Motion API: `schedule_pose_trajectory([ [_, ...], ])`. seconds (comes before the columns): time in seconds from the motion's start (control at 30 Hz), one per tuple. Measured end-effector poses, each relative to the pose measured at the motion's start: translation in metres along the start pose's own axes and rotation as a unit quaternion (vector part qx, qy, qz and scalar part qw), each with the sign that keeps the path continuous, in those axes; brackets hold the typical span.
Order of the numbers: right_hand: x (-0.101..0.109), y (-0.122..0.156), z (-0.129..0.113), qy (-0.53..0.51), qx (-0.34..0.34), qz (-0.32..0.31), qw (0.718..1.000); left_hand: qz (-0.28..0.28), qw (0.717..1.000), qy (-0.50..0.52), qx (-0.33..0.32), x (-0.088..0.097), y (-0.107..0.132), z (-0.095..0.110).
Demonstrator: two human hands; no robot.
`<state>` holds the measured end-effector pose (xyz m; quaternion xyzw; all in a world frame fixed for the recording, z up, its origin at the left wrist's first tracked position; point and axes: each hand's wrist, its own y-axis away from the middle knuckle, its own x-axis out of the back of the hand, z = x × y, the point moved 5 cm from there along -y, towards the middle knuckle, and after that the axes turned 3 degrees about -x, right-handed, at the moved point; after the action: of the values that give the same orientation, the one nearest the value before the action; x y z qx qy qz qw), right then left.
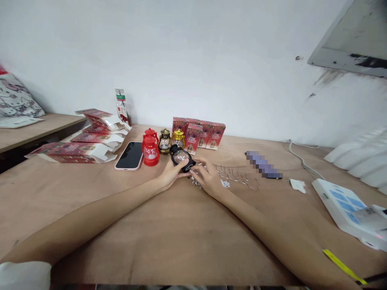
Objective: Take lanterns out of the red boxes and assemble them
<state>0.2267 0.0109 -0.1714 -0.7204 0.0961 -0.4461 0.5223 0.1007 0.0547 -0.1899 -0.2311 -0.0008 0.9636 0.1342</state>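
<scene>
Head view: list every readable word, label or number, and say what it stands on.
No text can be read here.
Red boxes: print too small.
Bottle label: too small.
White device: blue panels blurred.
Black lantern in left hand: no lettering shows.

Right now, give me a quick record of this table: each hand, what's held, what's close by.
left hand: grips black lantern, tilted
right hand: fingers at the lantern's base
to the left: red lantern, gold lantern, phone
behind: red boxes
to the right: small metal parts
surface: wooden table
</scene>
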Motion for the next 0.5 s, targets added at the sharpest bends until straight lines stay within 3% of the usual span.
schedule_pose_trajectory([
  [0.1,0.001,0.001,0.002,-0.006,-0.014,0.007,1.0,0.046,0.995,-0.049,-0.075,0.01,-0.004,0.006],
  [0.23,-0.005,0.002,0.007,0.009,-0.035,-0.032,0.999,0.078,0.963,-0.177,-0.188,0.023,-0.012,0.018],
  [0.4,-0.013,0.004,0.013,0.035,-0.075,-0.096,0.992,0.088,0.924,-0.285,-0.238,0.033,-0.019,0.024],
  [0.5,-0.015,0.005,0.016,0.045,-0.106,-0.113,0.987,0.105,0.904,-0.345,-0.231,0.035,-0.017,0.027],
])
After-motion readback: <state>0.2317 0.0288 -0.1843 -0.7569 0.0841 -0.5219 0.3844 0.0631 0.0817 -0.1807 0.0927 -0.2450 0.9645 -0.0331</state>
